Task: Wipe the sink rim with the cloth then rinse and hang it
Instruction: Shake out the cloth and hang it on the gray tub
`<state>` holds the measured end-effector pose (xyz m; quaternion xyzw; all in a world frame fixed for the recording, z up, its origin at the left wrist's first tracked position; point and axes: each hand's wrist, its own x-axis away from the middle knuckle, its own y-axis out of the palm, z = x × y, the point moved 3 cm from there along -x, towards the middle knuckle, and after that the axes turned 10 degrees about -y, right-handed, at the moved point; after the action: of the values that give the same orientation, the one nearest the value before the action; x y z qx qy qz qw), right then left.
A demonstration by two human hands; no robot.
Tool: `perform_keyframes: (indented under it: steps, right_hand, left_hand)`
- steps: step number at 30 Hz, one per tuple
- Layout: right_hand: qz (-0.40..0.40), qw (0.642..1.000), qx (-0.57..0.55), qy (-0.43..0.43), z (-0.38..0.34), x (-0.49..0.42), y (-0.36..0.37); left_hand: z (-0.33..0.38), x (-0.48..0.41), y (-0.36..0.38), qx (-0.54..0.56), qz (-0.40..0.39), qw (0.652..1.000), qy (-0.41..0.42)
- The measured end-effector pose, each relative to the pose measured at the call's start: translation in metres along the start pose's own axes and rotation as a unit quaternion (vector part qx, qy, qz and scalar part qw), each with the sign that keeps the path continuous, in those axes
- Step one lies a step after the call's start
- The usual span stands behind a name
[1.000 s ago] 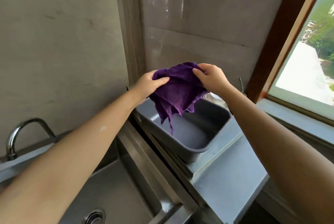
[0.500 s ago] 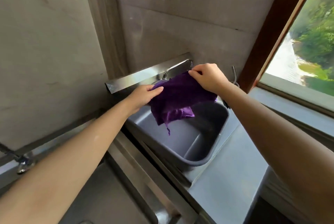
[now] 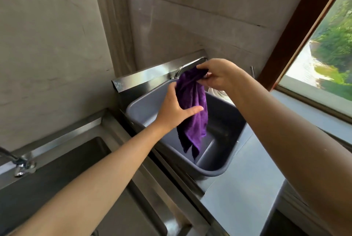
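Cloth [image 3: 191, 110]: purple, hanging in a long loose fold from its top edge, directly above the grey tub [image 3: 215, 167]. Its lower corners dangle inside the tub's opening, so any drips likely fall there rather than on the counter [image 3: 238, 203].

Right hand [image 3: 219, 75]: closed in a pinch on the cloth's bunched top edge, held level with the metal tap [image 3: 190, 64] mounted on the steel ledge behind the tub. The height and position suggest the top edge is being brought to the tap as the hanging point; whether the cloth already rests on the tap cannot be told.

Left hand [image 3: 176, 111]: open, fingers extended and spread, palm against the cloth's left side. It grips nothing; it appears to steady and smooth the hanging fold so the cloth drapes flat.

Sink [image 3: 49, 174]: steel basin at lower left, well apart from the cloth, its own tap [image 3: 21, 163] at the back rim. Neither hand is near it.

Task stage: judged to be the final hang step; wiping and rinsing cannot be confirmed here.

Risk: a bunched top edge may slip off a smooth, narrow spout once released.
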<state>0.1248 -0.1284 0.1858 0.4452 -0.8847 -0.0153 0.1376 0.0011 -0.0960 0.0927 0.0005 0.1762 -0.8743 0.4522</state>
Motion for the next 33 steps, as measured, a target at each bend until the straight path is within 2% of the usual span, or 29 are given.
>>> perform_keyframes:
  steps: [2, 5, 9, 11, 12, 13, 15, 16, 17, 21, 25, 30, 33]
  right_hand:
    - [-0.02, 1.0, 0.008, 0.01, -0.003, 0.004, 0.0]
    - [-0.023, 0.999, 0.035, 0.006, -0.008, 0.01, -0.005]
    - [-0.029, 0.996, 0.085, -0.016, -0.011, 0.019, -0.012]
    - [-0.009, 0.976, 0.201, -0.078, -0.014, 0.017, -0.016]
    - [0.007, 0.948, 0.287, -0.134, -0.018, 0.017, -0.018]
    - [0.021, 0.903, 0.377, -0.203, -0.024, 0.017, -0.019]
    - [0.017, 0.795, 0.507, -0.333, -0.033, 0.019, -0.015]
    - [0.004, 0.761, 0.533, -0.37, -0.035, 0.021, -0.012]
    - [-0.008, 0.751, 0.535, -0.388, -0.035, 0.022, -0.011]
    - [-0.073, 0.784, 0.478, -0.389, -0.034, 0.021, -0.015]
    - [-0.146, 0.81, 0.45, -0.347, -0.026, 0.023, -0.02]
    - [-0.204, 0.8, 0.464, -0.322, -0.029, 0.026, -0.021]
    - [-0.214, 0.791, 0.469, -0.33, -0.036, 0.03, -0.025]
  left_hand:
    - [0.004, 0.0, -0.005, -0.007, 0.067, 0.998, 0.01]
    - [0.006, -0.001, -0.016, -0.032, 0.1, 0.993, 0.051]
    - [0.011, -0.001, -0.025, -0.056, 0.066, 0.988, 0.126]
    - [0.014, -0.004, -0.027, -0.075, 0.043, 0.987, 0.133]
    - [0.015, -0.006, -0.028, -0.08, 0.042, 0.988, 0.129]
    - [0.016, -0.008, -0.03, -0.076, 0.044, 0.989, 0.119]
    - [0.017, -0.012, -0.031, -0.033, 0.025, 0.996, 0.081]
    - [0.018, -0.013, -0.032, 0.001, 0.006, 0.998, 0.058]
    - [0.018, -0.013, -0.032, 0.038, -0.01, 0.998, 0.041]
    - [0.021, -0.014, -0.036, 0.073, 0.004, 0.996, 0.046]
    - [0.035, -0.015, -0.036, 0.108, -0.077, 0.991, 0.013]
    - [0.047, -0.017, -0.036, 0.084, -0.111, 0.99, -0.003]
    - [0.054, -0.021, -0.041, 0.063, -0.182, 0.981, -0.036]
